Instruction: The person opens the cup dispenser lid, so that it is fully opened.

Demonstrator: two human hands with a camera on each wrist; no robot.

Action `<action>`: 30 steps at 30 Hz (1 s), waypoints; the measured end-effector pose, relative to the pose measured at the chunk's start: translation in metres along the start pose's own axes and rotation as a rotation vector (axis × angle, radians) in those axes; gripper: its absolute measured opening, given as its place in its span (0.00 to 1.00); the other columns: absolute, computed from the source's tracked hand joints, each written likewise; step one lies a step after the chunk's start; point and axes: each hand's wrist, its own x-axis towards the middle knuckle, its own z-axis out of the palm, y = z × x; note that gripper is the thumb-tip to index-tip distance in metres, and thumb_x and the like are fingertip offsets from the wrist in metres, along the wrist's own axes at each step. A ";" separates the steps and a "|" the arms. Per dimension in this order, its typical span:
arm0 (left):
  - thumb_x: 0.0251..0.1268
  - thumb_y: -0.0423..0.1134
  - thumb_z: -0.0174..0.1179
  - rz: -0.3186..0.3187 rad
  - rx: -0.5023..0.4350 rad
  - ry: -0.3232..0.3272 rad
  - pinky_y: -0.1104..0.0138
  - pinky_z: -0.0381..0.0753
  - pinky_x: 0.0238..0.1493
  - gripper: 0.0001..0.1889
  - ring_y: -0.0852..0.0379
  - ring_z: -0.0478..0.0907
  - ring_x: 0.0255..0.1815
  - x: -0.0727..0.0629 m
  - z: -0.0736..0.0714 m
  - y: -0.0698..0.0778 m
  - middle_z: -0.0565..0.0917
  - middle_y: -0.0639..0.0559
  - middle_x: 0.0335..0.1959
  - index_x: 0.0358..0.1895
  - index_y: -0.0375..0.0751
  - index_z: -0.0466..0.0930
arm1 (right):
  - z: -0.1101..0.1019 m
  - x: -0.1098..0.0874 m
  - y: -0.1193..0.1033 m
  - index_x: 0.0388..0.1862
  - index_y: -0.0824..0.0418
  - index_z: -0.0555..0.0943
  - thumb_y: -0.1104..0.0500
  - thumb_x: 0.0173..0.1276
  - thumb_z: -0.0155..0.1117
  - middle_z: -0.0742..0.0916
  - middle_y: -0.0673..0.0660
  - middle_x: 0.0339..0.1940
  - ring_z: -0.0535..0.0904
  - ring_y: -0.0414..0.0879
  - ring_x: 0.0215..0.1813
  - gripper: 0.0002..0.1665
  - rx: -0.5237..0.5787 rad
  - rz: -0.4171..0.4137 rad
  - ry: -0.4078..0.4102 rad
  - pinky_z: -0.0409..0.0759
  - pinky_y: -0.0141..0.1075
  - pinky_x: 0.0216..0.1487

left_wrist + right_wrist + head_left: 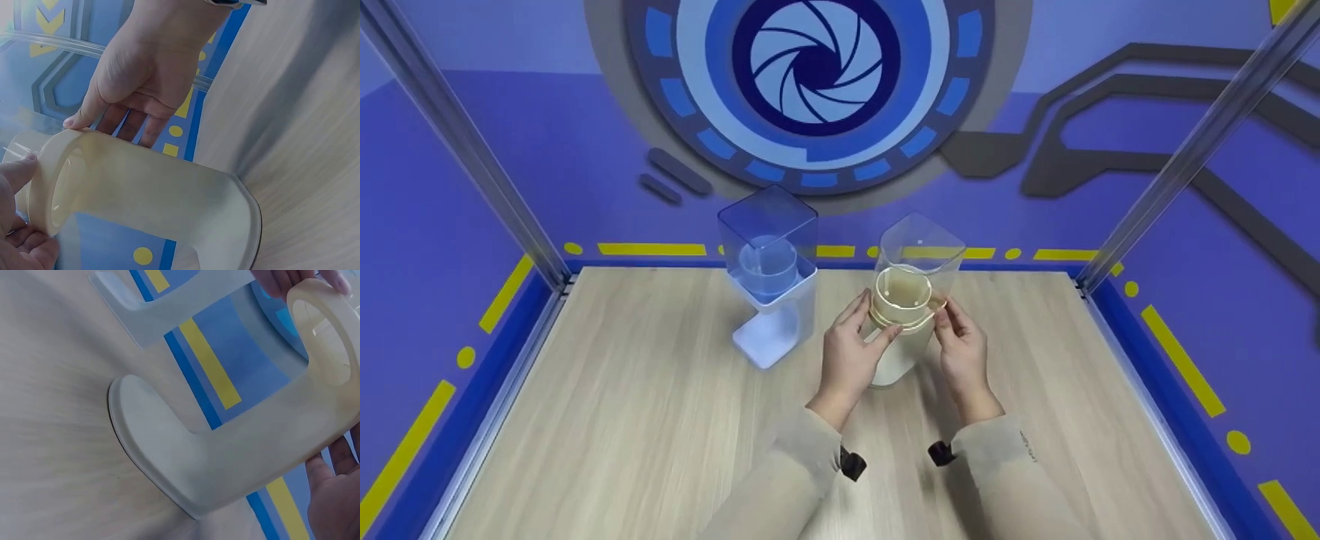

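A cream stand (pixel 895 366) with a flat foot and a round collar stands upright on the table. Above its collar is a clear squarish container (pixel 921 244) with a cream cylindrical part (pixel 903 289) inside or below it; which of these I cannot tell. My left hand (pixel 851 352) holds the collar from the left, thumb in front. From the right, my right hand (pixel 964 352) pinches the collar's edge between thumb and fingers. Seen in the left wrist view, the round opening of the collar (pixel 48 180) lies between both hands. The stand's foot (pixel 154 444) rests on the table in the right wrist view.
To the left stands a similar white stand (pixel 769 337) with a bluish clear container (pixel 769 225) on top. The wooden table (pixel 622 420) is bounded by blue-purple panels (pixel 510 165) at back and sides, with metal posts (pixel 472 142) at the corners.
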 end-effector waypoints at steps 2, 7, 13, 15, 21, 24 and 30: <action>0.71 0.46 0.80 0.006 0.005 -0.012 0.48 0.75 0.88 0.41 0.37 0.77 0.84 -0.001 -0.001 0.000 0.79 0.37 0.82 0.80 0.30 0.76 | 0.001 -0.005 0.000 0.85 0.66 0.73 0.58 0.89 0.62 0.80 0.68 0.83 0.81 0.49 0.80 0.31 -0.017 -0.007 0.016 0.83 0.20 0.71; 0.75 0.46 0.76 0.017 0.020 -0.068 0.48 0.72 0.90 0.40 0.38 0.74 0.86 -0.002 -0.010 -0.002 0.76 0.37 0.85 0.82 0.29 0.73 | 0.007 -0.016 -0.002 0.84 0.67 0.74 0.57 0.88 0.64 0.79 0.68 0.83 0.74 0.62 0.87 0.32 -0.036 -0.017 0.060 0.81 0.20 0.74; 0.77 0.44 0.74 0.016 -0.013 -0.125 0.47 0.80 0.83 0.40 0.37 0.73 0.87 -0.001 -0.017 -0.005 0.74 0.36 0.86 0.83 0.28 0.70 | 0.013 -0.030 -0.004 0.83 0.70 0.74 0.61 0.87 0.65 0.81 0.70 0.81 0.77 0.63 0.84 0.31 -0.042 -0.042 0.119 0.82 0.18 0.70; 0.75 0.44 0.75 0.014 -0.027 -0.131 0.46 0.82 0.82 0.40 0.37 0.74 0.86 0.000 -0.019 -0.005 0.75 0.36 0.85 0.83 0.28 0.71 | 0.015 -0.035 -0.004 0.82 0.71 0.75 0.61 0.87 0.66 0.81 0.71 0.80 0.78 0.65 0.83 0.30 -0.043 -0.058 0.143 0.82 0.18 0.70; 0.65 0.43 0.77 0.016 -0.022 -0.139 0.48 0.78 0.86 0.45 0.36 0.75 0.85 0.005 -0.022 -0.006 0.78 0.33 0.82 0.82 0.27 0.72 | 0.025 -0.054 -0.004 0.78 0.72 0.78 0.63 0.83 0.70 0.83 0.72 0.77 0.81 0.62 0.79 0.29 -0.026 -0.097 0.224 0.83 0.18 0.69; 0.62 0.45 0.80 0.003 -0.008 -0.152 0.48 0.76 0.88 0.49 0.36 0.74 0.86 0.006 -0.024 -0.007 0.77 0.32 0.83 0.83 0.28 0.71 | 0.031 -0.065 -0.004 0.76 0.72 0.80 0.64 0.82 0.72 0.85 0.72 0.74 0.84 0.54 0.76 0.29 0.007 -0.109 0.253 0.84 0.18 0.67; 0.58 0.45 0.83 -0.016 -0.033 -0.196 0.48 0.73 0.91 0.54 0.36 0.71 0.88 0.007 -0.028 -0.007 0.74 0.33 0.85 0.86 0.29 0.67 | 0.038 -0.080 -0.003 0.73 0.71 0.84 0.67 0.78 0.75 0.88 0.72 0.70 0.88 0.35 0.67 0.27 0.026 -0.156 0.298 0.86 0.20 0.65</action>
